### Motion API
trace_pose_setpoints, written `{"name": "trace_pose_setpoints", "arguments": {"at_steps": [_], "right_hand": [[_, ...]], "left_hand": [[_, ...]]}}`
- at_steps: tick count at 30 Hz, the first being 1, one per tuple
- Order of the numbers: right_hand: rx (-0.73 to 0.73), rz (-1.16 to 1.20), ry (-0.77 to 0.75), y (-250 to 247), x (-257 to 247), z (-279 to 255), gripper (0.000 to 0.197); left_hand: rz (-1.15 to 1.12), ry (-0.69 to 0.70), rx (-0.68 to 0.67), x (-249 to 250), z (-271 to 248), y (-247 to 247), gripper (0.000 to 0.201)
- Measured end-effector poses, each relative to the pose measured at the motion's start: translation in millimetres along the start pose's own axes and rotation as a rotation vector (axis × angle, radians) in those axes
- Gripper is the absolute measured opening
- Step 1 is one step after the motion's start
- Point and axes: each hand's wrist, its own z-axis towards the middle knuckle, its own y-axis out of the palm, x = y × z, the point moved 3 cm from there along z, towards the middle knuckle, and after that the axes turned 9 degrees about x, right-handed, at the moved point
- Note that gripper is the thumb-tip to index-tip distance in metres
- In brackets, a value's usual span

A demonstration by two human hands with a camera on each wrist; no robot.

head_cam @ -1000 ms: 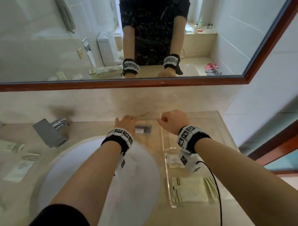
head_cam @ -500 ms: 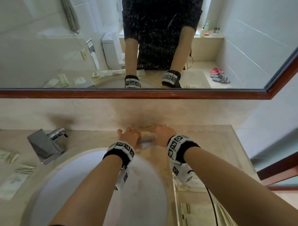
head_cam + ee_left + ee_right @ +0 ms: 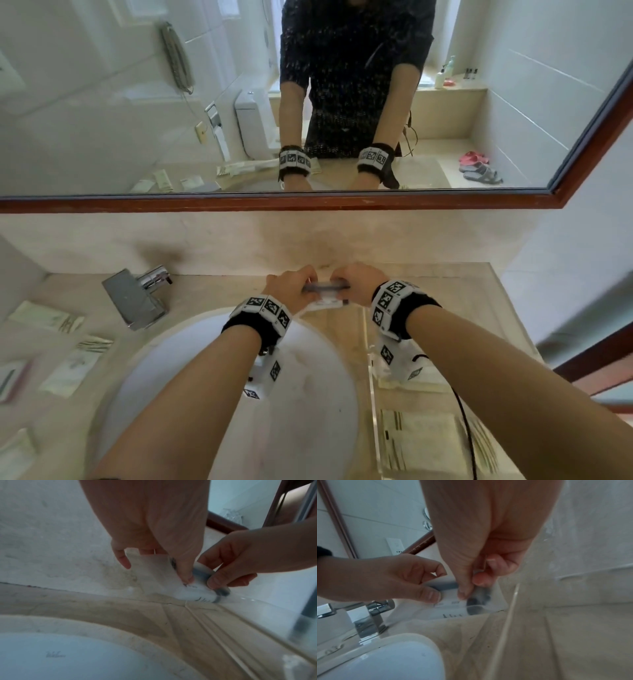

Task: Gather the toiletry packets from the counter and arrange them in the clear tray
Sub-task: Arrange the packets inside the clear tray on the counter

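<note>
Both hands hold one flat white packet (image 3: 325, 295) with a dark item inside, at the back of the counter behind the sink. My left hand (image 3: 297, 291) pinches its left end, with the thumb (image 3: 186, 575) on the front. My right hand (image 3: 352, 281) pinches its right end between thumb (image 3: 462, 592) and fingers. The packet (image 3: 452, 607) stands on edge, its lower edge at the counter by the clear tray's (image 3: 371, 387) far end. Flat packets (image 3: 421, 442) lie in the tray near me. More packets (image 3: 73, 371) lie on the counter left of the sink.
A chrome faucet (image 3: 137, 298) stands back left of the white basin (image 3: 301, 394). The tiled back wall and a wood-framed mirror (image 3: 274, 202) rise just beyond the hands. The counter ends at a side wall on the right.
The left hand lay flat beside the packet on the counter and the right was a fist above the tray. Both hands came together at the packet and now pinch it, tipped up on edge.
</note>
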Motion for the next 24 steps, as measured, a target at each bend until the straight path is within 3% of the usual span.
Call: {"name": "trace_pose_setpoints", "arguments": {"at_steps": [5,16,20,24], "right_hand": [[0.056,0.113,0.084,-10.8,34.4,-42.7,0.034],[0.045,0.16,0.283,-13.9,110.8,-146.2,0.031],[0.049,0.123,0.309,-2.0,120.8,-162.1,0.028],[0.135,0.071,0.265,4.1,119.5,-166.0,0.03]], "left_hand": [[-0.01,0.018,-0.018,36.1,-9.4,0.2,0.03],[0.123,0.239,-0.136,140.8,-45.0,37.6,0.036],[0.21,0.326,-0.106,151.0,-55.7,52.0,0.035],[0.217,0.323,-0.055,146.5,-61.2,58.5,0.039]]}}
